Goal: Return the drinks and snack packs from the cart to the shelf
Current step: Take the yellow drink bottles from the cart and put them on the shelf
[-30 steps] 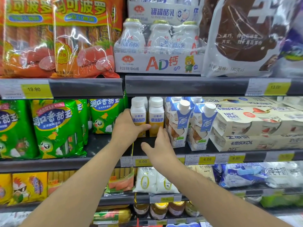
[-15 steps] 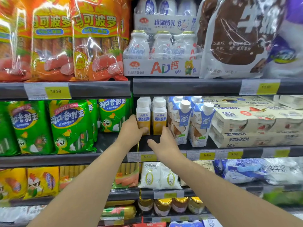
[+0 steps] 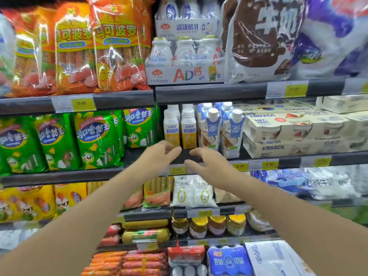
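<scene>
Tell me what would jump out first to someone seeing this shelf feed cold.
Two bare forearms reach up the middle, the left hand and right hand open and empty just in front of two white-and-yellow yogurt bottles on the middle shelf. Left of those hang bright green snack bags, with orange sausage packs on the shelf above.

Two yogurt bottles [image 3: 180, 129] are seen upright on the shelf [image 3: 199, 156]; both empty hands, left hand [image 3: 159, 156] and right hand [image 3: 209, 164], are held just before them
</scene>
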Demonstrator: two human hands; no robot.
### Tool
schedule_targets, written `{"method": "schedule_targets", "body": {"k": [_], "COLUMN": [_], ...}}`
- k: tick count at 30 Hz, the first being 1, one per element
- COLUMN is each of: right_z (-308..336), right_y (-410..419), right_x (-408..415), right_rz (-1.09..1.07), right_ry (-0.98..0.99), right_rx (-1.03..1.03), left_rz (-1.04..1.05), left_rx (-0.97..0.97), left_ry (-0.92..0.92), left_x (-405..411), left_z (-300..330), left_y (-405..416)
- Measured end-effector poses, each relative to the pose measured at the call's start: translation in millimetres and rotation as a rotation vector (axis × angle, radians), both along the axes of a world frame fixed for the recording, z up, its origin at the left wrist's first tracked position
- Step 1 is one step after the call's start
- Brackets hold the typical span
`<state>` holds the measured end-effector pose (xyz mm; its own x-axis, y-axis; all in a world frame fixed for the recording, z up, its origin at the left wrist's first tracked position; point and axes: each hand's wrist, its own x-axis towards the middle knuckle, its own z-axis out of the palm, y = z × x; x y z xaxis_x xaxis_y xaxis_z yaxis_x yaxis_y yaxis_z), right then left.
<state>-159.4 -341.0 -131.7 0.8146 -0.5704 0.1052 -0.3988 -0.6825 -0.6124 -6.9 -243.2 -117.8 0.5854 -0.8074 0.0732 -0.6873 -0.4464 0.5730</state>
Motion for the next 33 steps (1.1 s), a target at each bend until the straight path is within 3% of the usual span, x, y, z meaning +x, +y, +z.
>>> {"method": "schedule_targets", "body": {"k": [5, 8, 16, 21, 33], "right_z": [9.1, -3.5, -38.3, -47.7, -102.5], "right_y": [-21.0, -43.6, -69.2, -63.7, -82.0], "right_x": [-97.3, -184.2, -471.0, -625.8, -850.4], "right_rz": [-0.041, -0.164, -0.541, -0.785, -1.224], "right_ry": [0.043, 0.063, 0.192, 0.273, 0.567], "right_rx": [-0.064, -0.049, 0.083, 0.103, 0.131], "left_rz": [-0.159, -0.28, -0.65, -0.904, -1.37], "left_rx": [0.297, 0.39, 0.262, 0.286, 0.272], "left_ry": [-0.259, -0.279, -0.351, -0.445, -0.733], "left_x": [-69.1, -135.6, -394.9, -547.0, -807.2], "left_z": [-3.0, -13.4, -41.6, -52.1, -119.1], "left_y": [-4.8, -40.8, -151.5, -197.8, -312.0]}}
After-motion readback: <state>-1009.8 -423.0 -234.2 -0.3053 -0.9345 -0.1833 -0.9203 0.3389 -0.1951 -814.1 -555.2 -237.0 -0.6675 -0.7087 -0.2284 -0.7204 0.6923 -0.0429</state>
